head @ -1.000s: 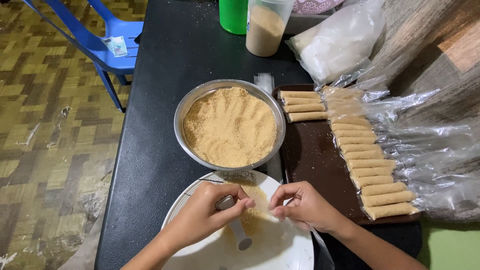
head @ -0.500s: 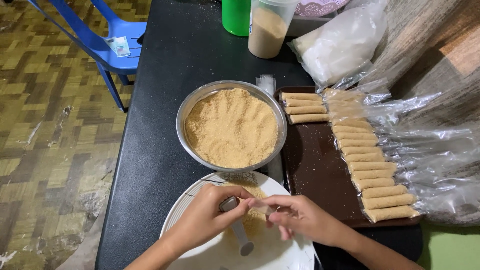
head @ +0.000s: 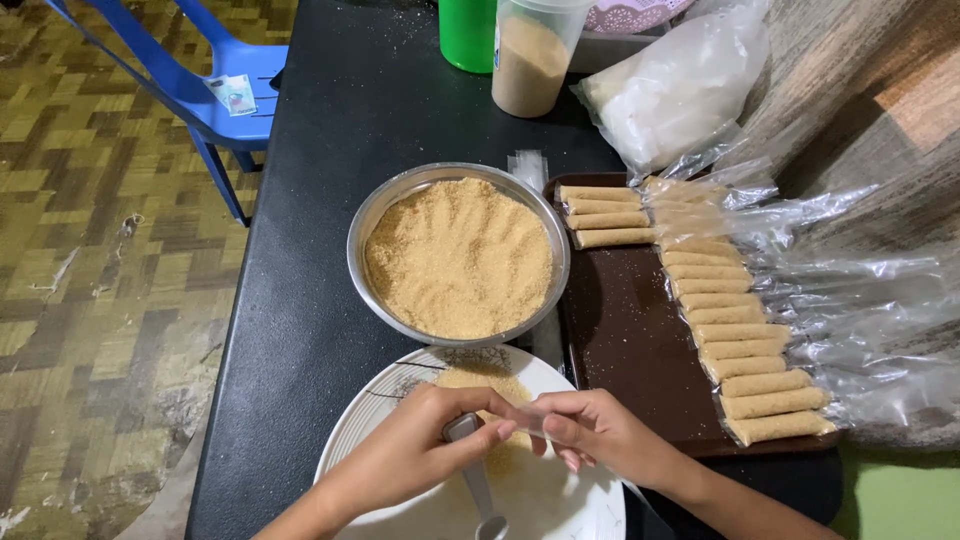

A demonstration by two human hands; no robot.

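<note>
Over a white plate (head: 350, 440) my left hand (head: 415, 455) grips a metal spoon (head: 480, 485), its handle pointing back toward me. My right hand (head: 615, 435) pinches a thin clear plastic tube bag (head: 525, 420) and holds its mouth against the spoon at my left fingertips. A small heap of brown crumbs (head: 480, 380) lies on the plate just beyond both hands. Farther away stands a metal bowl (head: 362, 225) full of the same brown crumbs (head: 458, 258).
A brown tray (head: 625, 330) to the right carries several filled tubes (head: 745, 350) in rows. Crumpled clear plastic bags (head: 680, 85), a green cup (head: 467, 30) and a clear container of brown powder (head: 530, 60) stand at the far end of the black table (head: 310, 150). A blue chair (head: 210, 90) stands at left.
My right hand has slid left until its fingers meet my left hand at the spoon. The plastic tube bag now lies stretched between both hands.
</note>
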